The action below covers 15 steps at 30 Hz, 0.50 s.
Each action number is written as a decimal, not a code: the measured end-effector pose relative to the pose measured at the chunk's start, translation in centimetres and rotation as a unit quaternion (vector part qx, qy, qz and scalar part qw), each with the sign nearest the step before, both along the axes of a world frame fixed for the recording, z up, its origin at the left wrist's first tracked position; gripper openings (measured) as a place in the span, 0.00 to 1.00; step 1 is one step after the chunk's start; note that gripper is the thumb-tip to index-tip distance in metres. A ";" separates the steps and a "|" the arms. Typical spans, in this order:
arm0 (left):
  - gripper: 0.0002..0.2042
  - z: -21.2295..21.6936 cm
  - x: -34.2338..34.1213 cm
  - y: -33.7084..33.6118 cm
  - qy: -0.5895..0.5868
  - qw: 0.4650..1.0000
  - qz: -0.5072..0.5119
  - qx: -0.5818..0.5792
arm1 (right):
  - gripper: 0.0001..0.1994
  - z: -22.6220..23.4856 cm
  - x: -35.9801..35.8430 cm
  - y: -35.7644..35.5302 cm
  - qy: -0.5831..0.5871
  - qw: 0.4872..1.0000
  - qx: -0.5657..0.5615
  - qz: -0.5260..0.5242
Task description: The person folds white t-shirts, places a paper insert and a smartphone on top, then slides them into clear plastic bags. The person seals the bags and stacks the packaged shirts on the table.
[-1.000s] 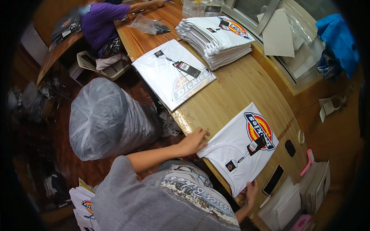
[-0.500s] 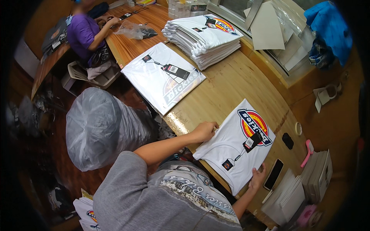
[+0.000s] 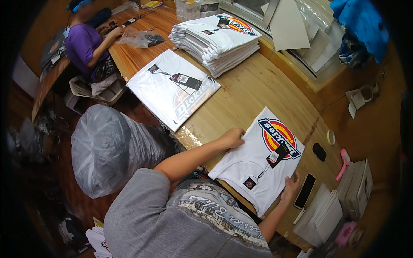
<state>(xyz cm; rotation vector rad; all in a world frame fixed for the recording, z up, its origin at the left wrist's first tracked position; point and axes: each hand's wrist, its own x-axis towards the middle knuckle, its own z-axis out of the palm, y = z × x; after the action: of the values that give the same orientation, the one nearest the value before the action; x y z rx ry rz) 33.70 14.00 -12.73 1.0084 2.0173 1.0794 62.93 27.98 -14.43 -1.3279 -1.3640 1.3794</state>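
A folded white T-shirt (image 3: 241,165) with a colourful logo print lies on the wooden table before me. Black hang tags (image 3: 277,155) on a cord rest on its front. My left hand (image 3: 234,138) is closed on the shirt's left edge, its fingertips partly hidden. At the opposite edge, my right hand (image 3: 292,187) grips the side, with some fingers out of sight. Farther off to the left lies another folded white shirt (image 3: 150,88) in a clear plastic bag. Behind it rises a stack of folded white shirts (image 3: 215,53).
To the right are a phone (image 3: 304,191), a black oval object (image 3: 319,152), a tape roll (image 3: 331,137), a pink-handled tool (image 3: 343,164) and upright packs (image 3: 318,217). A large plastic-wrapped bundle (image 3: 103,146) stands left of the table. A person in purple (image 3: 84,45) sits at the far left.
The view has shifted slightly, moving most of the scene a little left. Both hands remain at the folded T-shirt's edges, and the shirt has barely moved on the table.
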 end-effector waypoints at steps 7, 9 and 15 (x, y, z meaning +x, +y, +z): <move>0.24 -0.3 -1.2 3.9 -0.130 0.991 0.020 0.037 | 0.29 0.8 -1.0 2.4 0.098 0.994 -0.038 0.023; 0.25 0.5 -1.1 3.9 -0.291 0.955 0.008 0.047 | 0.29 -1.7 -0.6 3.3 0.113 0.993 -0.018 0.026; 0.22 0.6 -1.0 3.8 -0.402 0.914 -0.046 0.023 | 0.31 0.9 -2.2 2.6 0.118 0.990 -0.046 0.063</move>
<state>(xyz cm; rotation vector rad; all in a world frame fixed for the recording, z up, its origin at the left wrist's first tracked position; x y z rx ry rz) 32.75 17.77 -12.12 0.5252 1.2631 1.2289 60.69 30.61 -13.54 -1.1106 -1.2550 1.6464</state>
